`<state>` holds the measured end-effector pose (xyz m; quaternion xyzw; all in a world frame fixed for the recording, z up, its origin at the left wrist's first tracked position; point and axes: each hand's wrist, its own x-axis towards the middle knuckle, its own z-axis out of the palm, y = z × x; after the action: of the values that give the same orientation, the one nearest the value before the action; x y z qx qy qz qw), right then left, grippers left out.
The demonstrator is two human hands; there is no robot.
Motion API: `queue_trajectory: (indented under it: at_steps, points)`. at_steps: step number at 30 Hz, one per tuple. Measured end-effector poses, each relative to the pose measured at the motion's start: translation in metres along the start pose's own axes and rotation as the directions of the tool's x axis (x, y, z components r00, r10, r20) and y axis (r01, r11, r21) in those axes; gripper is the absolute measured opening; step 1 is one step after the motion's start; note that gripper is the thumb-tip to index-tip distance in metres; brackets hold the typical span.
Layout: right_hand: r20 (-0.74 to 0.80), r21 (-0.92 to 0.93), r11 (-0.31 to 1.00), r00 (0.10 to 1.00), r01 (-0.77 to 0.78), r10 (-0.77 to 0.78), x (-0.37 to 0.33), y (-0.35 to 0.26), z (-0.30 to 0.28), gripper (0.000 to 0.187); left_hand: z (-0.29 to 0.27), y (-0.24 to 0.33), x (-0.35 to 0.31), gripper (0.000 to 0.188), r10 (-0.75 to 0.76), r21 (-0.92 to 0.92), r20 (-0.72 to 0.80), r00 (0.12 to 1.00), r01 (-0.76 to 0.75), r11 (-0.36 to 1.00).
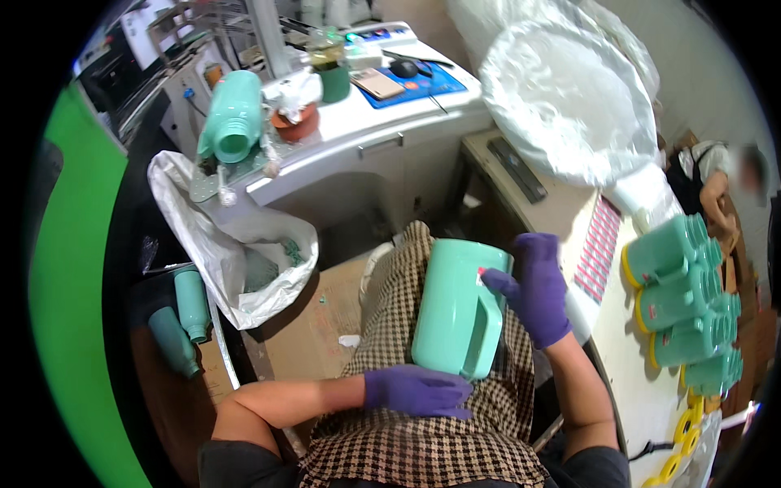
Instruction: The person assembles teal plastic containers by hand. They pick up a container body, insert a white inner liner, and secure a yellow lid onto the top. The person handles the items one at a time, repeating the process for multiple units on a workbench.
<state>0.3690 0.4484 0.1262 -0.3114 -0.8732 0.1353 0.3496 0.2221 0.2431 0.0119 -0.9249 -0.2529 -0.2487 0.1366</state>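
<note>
A mint-green plastic jug shell (450, 302) with a side handle lies over my checked apron, its wider end away from me. My left hand (416, 390), in a purple glove, holds the jug's near end from below, with its fingers stretched out along it. At the far right edge of the jug, my right hand (538, 285), also gloved in purple, has its fingers raised and its thumb out. That thumb presses on or beside a small red and white sticker (480, 275) on the jug's side. The handle (488, 329) faces right.
Several similar jugs with yellow rims (671, 305) lie on the right table beside a sticker sheet (598, 248). A plastic-lined bin (569, 98) stands behind. At left are a white sack (220, 260), another green jug (233, 114) on a stand, and two bottles (191, 301). Someone sits far right.
</note>
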Motion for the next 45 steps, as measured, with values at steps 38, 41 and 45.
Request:
queue_trajectory:
  at_steps: [38, 41, 45]
  points:
    - [0.101, 0.349, 0.924, 0.974, 0.157, -0.204, -0.131, 0.043, -0.104, 0.037, -0.195, -0.267, -0.197, 0.064, -0.538, 0.151, -0.840, 0.065, 0.982, -0.117]
    - [0.108, 0.309, 0.940, 0.977, 0.145, -0.187, -0.141, 0.015, -0.125, 0.037, -0.190, -0.293, -0.175, 0.068, -0.576, 0.075, -0.817, 0.019, 0.994, -0.074]
    - [0.220, 0.342, 0.925, 0.943, 0.165, -0.249, -0.123, 0.008, -0.125, 0.040, -0.179, -0.296, -0.197, 0.089, -0.563, 0.172, -0.809, 0.169, 0.984, 0.049]
